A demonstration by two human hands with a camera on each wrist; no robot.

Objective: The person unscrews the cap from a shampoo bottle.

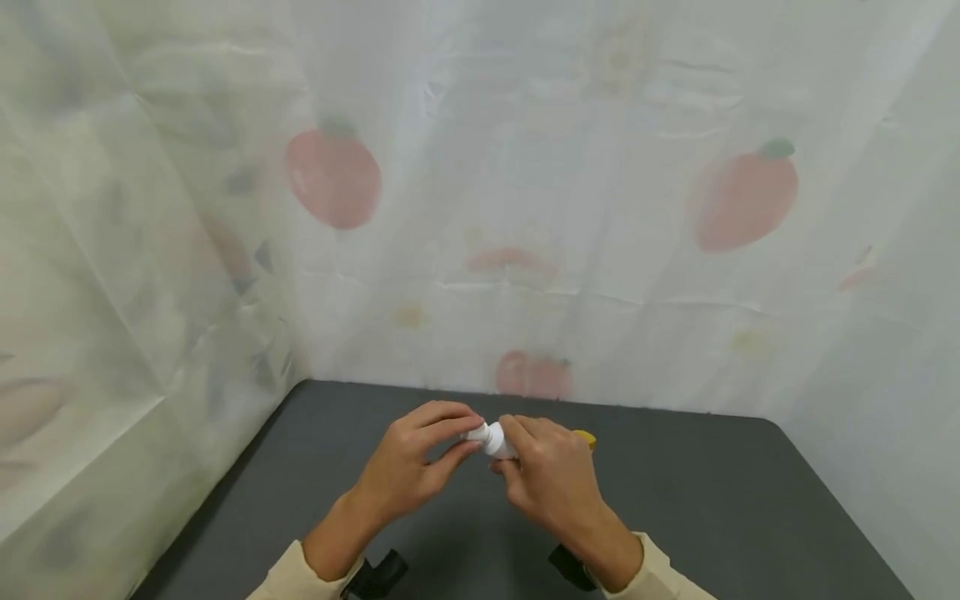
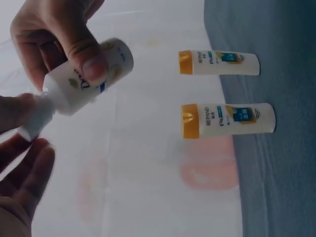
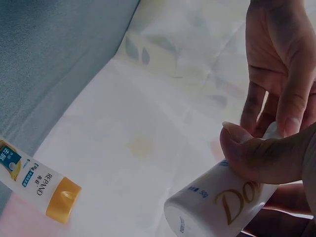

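Fruit-printed sheeting backs the dark table (image 1: 712, 500) where I hold a small white Dove bottle (image 2: 91, 74) in the air above its far edge. My right hand (image 1: 551, 479) grips its body; my left hand (image 1: 420, 458) pinches its cap (image 1: 476, 432). Two yellow-capped Repand bottles (image 2: 227, 121) stand just behind, near that edge.

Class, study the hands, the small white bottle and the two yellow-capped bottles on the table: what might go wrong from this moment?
1. The left hand pinches the white bottle's cap in mid-air while the right hand grips the white bottle; once loose, the cap may slip and drop onto the dark table.
2. The bottle is held tilted, so its contents might spill.
3. Two yellow-capped bottles stand close behind; a dropped item could topple them.
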